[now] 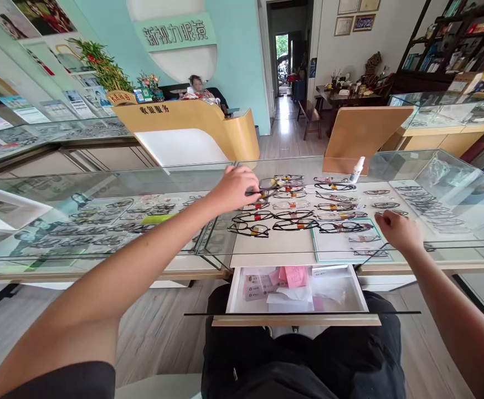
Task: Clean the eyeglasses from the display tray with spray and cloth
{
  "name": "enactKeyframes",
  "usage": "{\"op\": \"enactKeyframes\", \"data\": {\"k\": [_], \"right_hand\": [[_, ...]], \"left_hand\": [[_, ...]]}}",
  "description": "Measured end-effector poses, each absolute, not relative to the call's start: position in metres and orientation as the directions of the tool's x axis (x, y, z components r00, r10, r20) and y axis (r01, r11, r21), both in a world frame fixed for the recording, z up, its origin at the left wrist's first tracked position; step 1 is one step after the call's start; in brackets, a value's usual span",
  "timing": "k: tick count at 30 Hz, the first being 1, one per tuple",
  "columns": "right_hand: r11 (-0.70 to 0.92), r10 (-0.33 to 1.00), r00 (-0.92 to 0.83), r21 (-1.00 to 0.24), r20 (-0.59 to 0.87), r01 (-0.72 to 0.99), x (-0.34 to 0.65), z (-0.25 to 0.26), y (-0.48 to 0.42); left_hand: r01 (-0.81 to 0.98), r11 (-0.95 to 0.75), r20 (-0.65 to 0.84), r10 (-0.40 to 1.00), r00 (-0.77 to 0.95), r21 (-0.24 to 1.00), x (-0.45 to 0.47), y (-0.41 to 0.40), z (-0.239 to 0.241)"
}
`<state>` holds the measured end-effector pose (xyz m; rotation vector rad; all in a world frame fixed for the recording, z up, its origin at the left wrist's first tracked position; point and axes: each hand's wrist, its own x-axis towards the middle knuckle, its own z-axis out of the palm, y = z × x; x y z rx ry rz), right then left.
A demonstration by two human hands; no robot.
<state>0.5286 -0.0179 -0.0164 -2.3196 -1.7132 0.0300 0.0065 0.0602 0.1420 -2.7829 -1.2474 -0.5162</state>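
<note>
My left hand [237,187] is over the glass counter, its fingers closed on a pair of eyeglasses [268,185] with a dark frame, lifted toward the back of the laid-out rows. Eyeglasses [294,215] in several rows lie below and to the right of that hand, many with small orange or red tags on the lenses. My right hand [400,230] rests at the right part of the counter with its fingers curled in. Whether anything is inside those fingers is hidden. Just left of it lies a teal-edged white sheet [329,246] with a few eyeglasses on it.
An open drawer [234,291] with papers and pink slips juts out above my lap. Behind the rows stand a white spray bottle [357,169] and a brown board [364,133]. More eyeglasses [428,204] fill the counter's right side. A person [196,84] sits behind the wooden reception desk [242,133].
</note>
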Motion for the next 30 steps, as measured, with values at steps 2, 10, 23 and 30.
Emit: {"op": "enactKeyframes", "data": {"k": [2, 10, 23, 30], "right_hand": [[-0.277, 0.944, 0.307, -0.21, 0.126, 0.938, 0.527, -0.016, -0.018], [-0.303, 0.939, 0.324, -0.164, 0.118, 0.939, 0.519, -0.01, -0.017], [-0.287, 0.941, 0.311, -0.172, 0.132, 0.942, 0.524, -0.012, -0.017], [-0.31, 0.937, 0.329, -0.156, 0.116, 0.938, 0.522, -0.009, -0.017]], "left_hand": [[0.778, -0.628, 0.263, 0.753, 0.603, 0.013, -0.013, 0.104, 0.13], [0.848, -0.528, 0.178, 0.831, 0.526, -0.04, -0.044, 0.178, 0.076], [0.827, -0.562, 0.099, 0.822, 0.561, -0.012, -0.033, 0.19, 0.051], [0.838, -0.546, 0.089, 0.834, 0.544, -0.014, -0.03, 0.185, 0.054]]}}
